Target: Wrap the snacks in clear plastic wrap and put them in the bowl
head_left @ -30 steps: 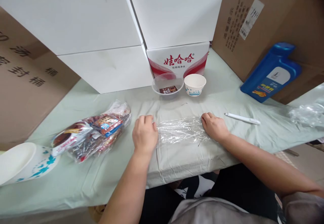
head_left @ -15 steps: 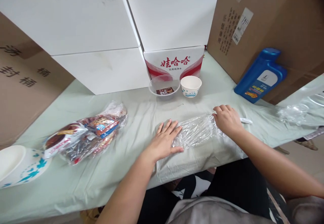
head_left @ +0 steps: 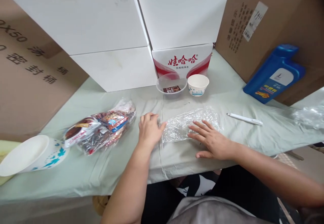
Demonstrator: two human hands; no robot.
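Note:
A crumpled clear plastic bag lies flattened on the cloth in front of me. My right hand rests on its right part, fingers spread and holding nothing. At the bag's left end is my left hand, open, the thumb apart from the bent fingers and near the bag's edge. To the right of the bag lies a slim white tool, perhaps a box cutter. Behind it stand a clear plastic bowl with a dark brown packet inside and a white paper cup with a blue print.
Bagged snack packets lie on the left, beside a tipped paper tub. A blue bottle leans against a cardboard box at the right. White boxes line the back. More clear plastic sits far right.
My left hand has moved left off the bag to its end. My right hand has come left and nearer, from the bag's far right corner onto it, uncovering the white tool. The view has shifted left.

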